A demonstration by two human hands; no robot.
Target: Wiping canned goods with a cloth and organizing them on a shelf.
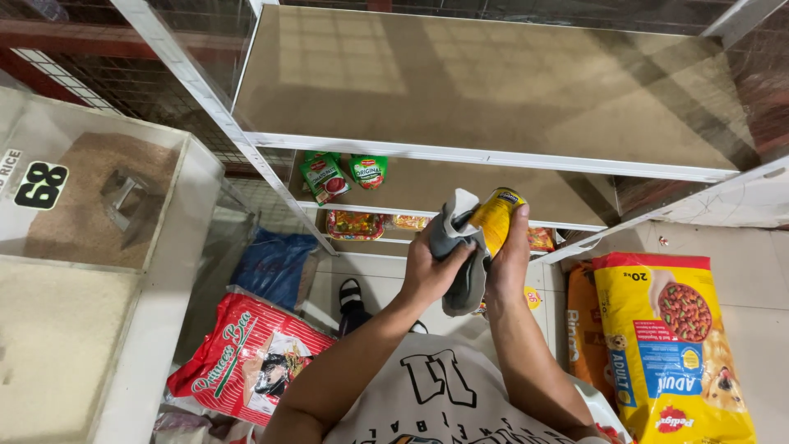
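My right hand (511, 261) grips a yellow can (496, 219) held out before a white shelf rack (460, 154), while my left hand (427, 267) is closed on a grey cloth (462, 263) pressed against the can. Green sauce pouches (341, 174) sit on the second shelf; more packets below are partly hidden. At left, an open bin (99, 205) holds brown grain. A red rice sack (246, 355) and yellow dog food bag (674, 345) rest on the floor, the bag cut off at the frame's bottom edge.
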